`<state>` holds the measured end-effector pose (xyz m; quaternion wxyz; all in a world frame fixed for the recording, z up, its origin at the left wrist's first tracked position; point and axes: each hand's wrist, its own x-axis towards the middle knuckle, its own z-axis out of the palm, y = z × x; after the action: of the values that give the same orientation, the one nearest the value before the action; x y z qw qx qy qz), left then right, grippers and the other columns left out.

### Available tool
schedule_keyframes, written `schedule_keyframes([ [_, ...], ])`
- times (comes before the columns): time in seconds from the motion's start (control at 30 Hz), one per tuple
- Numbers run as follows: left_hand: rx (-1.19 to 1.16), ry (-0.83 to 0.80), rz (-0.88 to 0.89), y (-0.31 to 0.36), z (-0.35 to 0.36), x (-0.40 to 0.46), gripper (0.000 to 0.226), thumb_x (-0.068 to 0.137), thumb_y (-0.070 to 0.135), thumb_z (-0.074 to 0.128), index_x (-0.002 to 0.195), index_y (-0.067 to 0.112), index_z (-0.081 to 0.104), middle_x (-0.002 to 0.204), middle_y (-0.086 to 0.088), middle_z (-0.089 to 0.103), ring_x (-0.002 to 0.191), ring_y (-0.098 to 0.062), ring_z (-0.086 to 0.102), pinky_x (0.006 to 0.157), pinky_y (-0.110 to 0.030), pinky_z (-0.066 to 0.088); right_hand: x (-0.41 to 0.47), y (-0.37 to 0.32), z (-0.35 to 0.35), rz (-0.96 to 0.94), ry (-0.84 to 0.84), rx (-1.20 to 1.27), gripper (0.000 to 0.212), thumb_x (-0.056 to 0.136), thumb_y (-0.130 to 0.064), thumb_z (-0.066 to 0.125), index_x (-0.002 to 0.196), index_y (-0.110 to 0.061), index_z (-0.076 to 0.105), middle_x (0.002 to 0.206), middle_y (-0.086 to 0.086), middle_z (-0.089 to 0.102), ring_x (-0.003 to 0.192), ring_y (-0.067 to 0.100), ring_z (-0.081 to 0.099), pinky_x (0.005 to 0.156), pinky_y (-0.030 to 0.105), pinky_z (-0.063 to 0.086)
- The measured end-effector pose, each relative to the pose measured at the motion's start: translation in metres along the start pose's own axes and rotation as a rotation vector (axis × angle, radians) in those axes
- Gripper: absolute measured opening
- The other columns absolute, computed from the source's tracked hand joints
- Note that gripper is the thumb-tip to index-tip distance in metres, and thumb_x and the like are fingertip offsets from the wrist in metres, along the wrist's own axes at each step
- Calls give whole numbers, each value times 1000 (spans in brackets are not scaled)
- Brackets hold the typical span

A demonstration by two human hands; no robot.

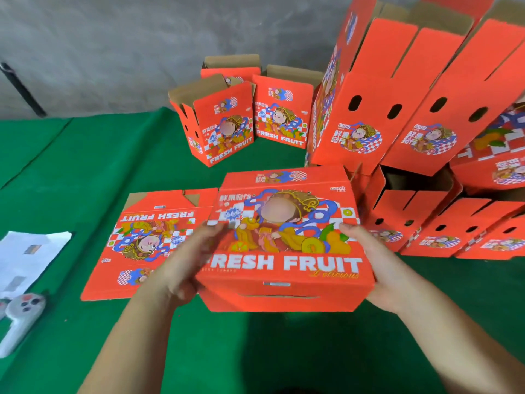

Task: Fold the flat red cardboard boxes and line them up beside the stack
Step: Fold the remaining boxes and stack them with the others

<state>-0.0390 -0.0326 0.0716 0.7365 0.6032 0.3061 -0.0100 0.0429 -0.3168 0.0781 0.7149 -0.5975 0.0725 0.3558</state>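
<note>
Both hands hold a red printed cardboard box at centre above the green tabletop: left hand grip curls round its nine o'clock edge, right hand grip round its three o'clock edge. A flat red cardboard blank lies at nine o'clock.

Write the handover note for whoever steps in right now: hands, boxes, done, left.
Left hand and right hand grip opposite ends of a partly folded red cardboard fruit box above the green tablecloth.
Flat red box blanks lie just left of it.
Done: three folded open-topped boxes stand at the back; more folded ones are piled on the right.
Left: finish this box, place it, fold the blanks.
</note>
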Motion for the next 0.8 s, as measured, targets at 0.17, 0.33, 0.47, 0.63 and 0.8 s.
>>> schedule_keyframes([
  [0.17,-42,-112,59,-63,-41,-4,69,74,53,92,132,29,63,124,-12,76,108,-34,76,81,-45,64,10,21,-2,-89,-115,-40,57,77,-38,82,127,-50,57,118,3,76,102,31,76,69,46,63],
  [0.33,-152,-102,128,-88,-67,-1,72,63,46,101,126,35,66,126,-17,74,107,-44,74,78,-53,63,30,34,3,-87,3,-121,51,103,-16,59,151,-16,43,147,22,55,133,44,53,111,59,44],
  [0.47,21,42,299,-95,-61,6,49,79,47,89,121,34,69,116,-6,79,98,-31,78,71,-35,64,31,40,29,-141,81,-55,85,82,-29,83,147,-53,33,133,-5,69,120,29,67,104,56,51],
  [0.63,150,221,369,-92,-32,24,62,100,52,61,156,36,40,151,2,57,141,-16,52,114,-43,47,29,53,69,-419,130,-124,115,50,-46,93,129,-84,19,137,-21,59,126,12,62,110,57,46],
  [0.8,-53,-144,283,-51,6,20,72,78,92,57,142,81,25,155,45,32,147,15,30,125,-42,27,46,58,113,-701,375,-416,144,42,-42,92,151,-63,1,146,-40,10,146,-4,25,122,43,29],
])
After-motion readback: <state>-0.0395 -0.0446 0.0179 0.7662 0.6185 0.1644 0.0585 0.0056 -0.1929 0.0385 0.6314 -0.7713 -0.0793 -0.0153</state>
